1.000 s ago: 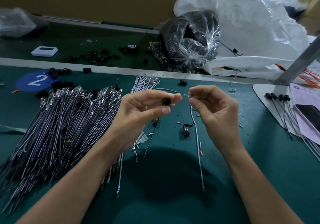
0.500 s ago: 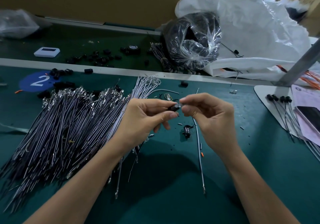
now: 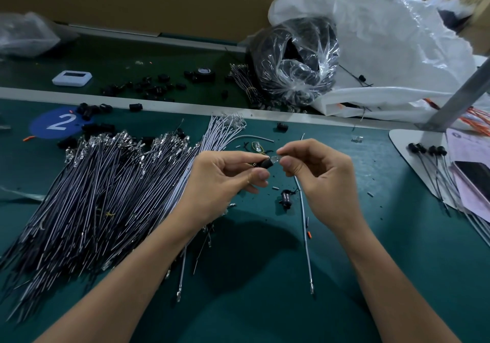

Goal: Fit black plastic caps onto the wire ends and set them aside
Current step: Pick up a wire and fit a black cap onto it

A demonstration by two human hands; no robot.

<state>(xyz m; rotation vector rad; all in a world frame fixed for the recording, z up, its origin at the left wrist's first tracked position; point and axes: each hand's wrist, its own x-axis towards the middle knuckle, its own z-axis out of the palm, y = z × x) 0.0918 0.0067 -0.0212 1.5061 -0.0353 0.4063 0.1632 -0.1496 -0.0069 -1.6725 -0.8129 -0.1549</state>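
My left hand point(image 3: 222, 180) pinches a small black plastic cap point(image 3: 266, 163) between thumb and fingers above the green mat. My right hand point(image 3: 318, 175) pinches the clear bulb end of a wire point(image 3: 304, 226) and holds it against the cap's mouth; the grey wire hangs down from that hand to the mat. A big pile of dark wires point(image 3: 92, 199) lies at the left. Several capped wires point(image 3: 429, 165) lie at the right on a white base. Loose black caps point(image 3: 148, 88) are scattered at the back.
A single capped piece point(image 3: 285, 200) lies on the mat under my hands. A clear bag of black parts point(image 3: 297, 64) and a white sack point(image 3: 384, 37) stand at the back right. A white device point(image 3: 72, 78) sits back left, papers point(image 3: 469, 172) at far right.
My hands have come together and dropped a little toward the mat. The wire's bulb end, apart from the cap a second ago, now meets the cap.
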